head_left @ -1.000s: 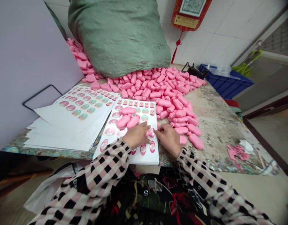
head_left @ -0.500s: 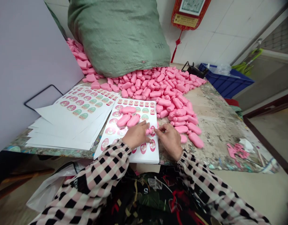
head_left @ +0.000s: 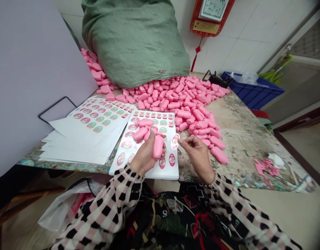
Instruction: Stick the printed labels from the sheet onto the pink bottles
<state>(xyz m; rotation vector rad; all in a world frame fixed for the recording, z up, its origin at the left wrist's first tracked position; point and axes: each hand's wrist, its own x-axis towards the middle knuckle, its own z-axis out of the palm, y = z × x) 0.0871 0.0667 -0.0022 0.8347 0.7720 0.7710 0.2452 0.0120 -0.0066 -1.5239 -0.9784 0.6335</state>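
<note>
My left hand [head_left: 145,155] is closed around a small pink plastic bottle [head_left: 158,146], its broad face turned up and bare. Between thumb and forefinger of my right hand [head_left: 198,152] is an oval pink-and-white sticker [head_left: 175,141], held off the sheet, just right of the bottle. Under my left hand lies a stack of sticker sheets [head_left: 173,173], printed with rows of pink, green and red labels. A few more pink bottles [head_left: 144,123] rest on its upper part.
Many pink bottles [head_left: 186,100] are heaped behind, below a green sack [head_left: 136,45]. Loose sticker sheets [head_left: 74,146] lie to the left. A blue crate [head_left: 253,92] stands at the back right; pink scraps [head_left: 265,168] lie near the right edge.
The oval sticker has come off the sheet in my right hand, which has moved slightly right. My left hand has turned over, bringing the bottle up into view.
</note>
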